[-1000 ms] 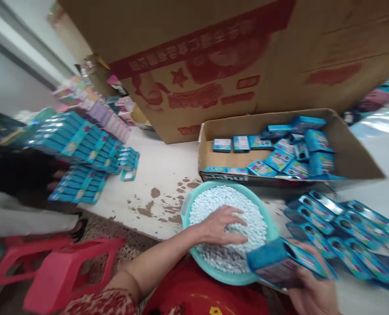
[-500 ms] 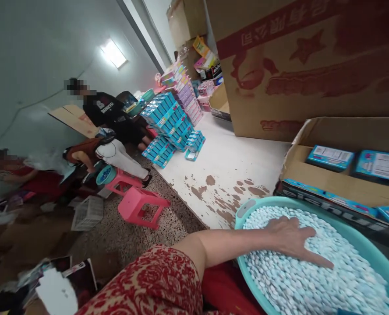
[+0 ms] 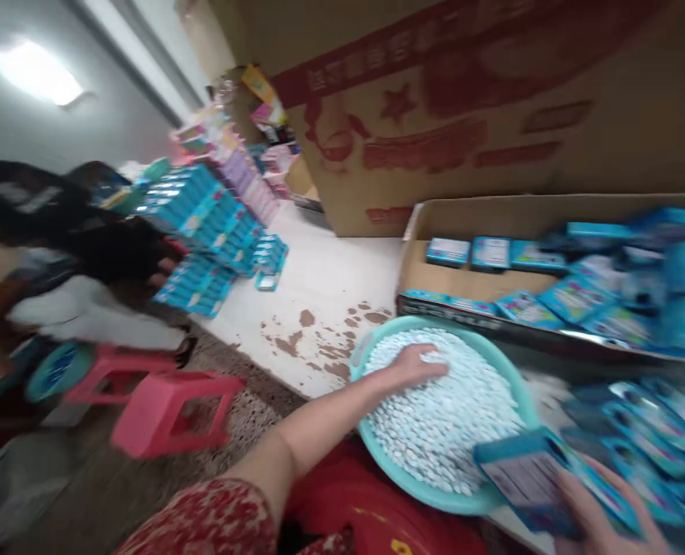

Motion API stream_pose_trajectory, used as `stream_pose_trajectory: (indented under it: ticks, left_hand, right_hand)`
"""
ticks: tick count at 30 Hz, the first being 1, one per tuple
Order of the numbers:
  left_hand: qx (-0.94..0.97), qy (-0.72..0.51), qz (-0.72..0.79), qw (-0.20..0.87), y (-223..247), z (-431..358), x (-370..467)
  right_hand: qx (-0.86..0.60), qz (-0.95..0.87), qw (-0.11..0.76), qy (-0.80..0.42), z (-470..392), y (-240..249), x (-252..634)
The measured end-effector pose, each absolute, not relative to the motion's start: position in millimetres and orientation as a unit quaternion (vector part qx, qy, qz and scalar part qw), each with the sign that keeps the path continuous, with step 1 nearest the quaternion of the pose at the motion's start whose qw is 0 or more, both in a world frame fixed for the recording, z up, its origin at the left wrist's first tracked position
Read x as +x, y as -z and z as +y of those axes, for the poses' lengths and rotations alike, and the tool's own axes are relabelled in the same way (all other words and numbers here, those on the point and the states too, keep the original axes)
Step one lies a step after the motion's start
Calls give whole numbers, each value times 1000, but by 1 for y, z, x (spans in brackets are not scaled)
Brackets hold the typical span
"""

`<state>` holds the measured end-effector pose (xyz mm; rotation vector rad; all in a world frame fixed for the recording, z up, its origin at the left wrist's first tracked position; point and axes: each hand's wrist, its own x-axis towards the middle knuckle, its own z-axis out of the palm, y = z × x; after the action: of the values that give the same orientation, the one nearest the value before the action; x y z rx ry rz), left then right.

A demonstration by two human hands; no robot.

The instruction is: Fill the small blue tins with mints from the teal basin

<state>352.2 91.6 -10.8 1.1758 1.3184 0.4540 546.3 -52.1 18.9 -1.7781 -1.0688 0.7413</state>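
Note:
A turquoise basin (image 3: 524, 385) is full of small pale blue and white tablets (image 3: 435, 416). My left hand (image 3: 415, 366) rests on the tablets near the back of the basin, thumb and fingers apart, some fingertips sunk out of sight. At the lower right my right hand (image 3: 600, 501), blurred, grips a small blue box (image 3: 524, 478) with a white printed panel. That box is tilted over the basin's front right rim. Blue printed packs (image 3: 649, 432) lie in a heap beside the right hand.
A long cardboard tray (image 3: 417, 270) behind the basin holds several blue boxes. A big carton (image 3: 377, 185) stands behind it. Stacked blue boxes (image 3: 204, 223) sit on the white table (image 3: 319, 270) at left. Red stools (image 3: 169, 408) and people stand on the floor beyond.
The view has swung right and lowered, bringing in my right hand with the blue box and more of the tray. My left hand stays in the tablets, its fingers less spread.

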Motion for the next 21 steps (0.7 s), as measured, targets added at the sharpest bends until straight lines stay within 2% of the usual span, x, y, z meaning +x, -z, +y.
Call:
stream_pose_trajectory:
  ticks: [3,5,10,15,21]
  left_hand:
    - [388,-268,531,704,-3,95,350]
    - [323,-289,502,749,-13,97,350]
    - [172,-295,461,819,-47,93,355]
    - [188,-389,411,803,-79,81,365]
    - [227,-449,412,760,-84,72,371]
  right_hand:
    - [-768,-341,457,-290,-52,-36,534]
    - [-761,-302,468,-333,-46,-48,519]
    - [-726,-398,466,-311,-34,-68,489]
    - [-692,-520,446,-227,-25,-66,472]
    - [-680,-566,407,-227,-17,-64,463]
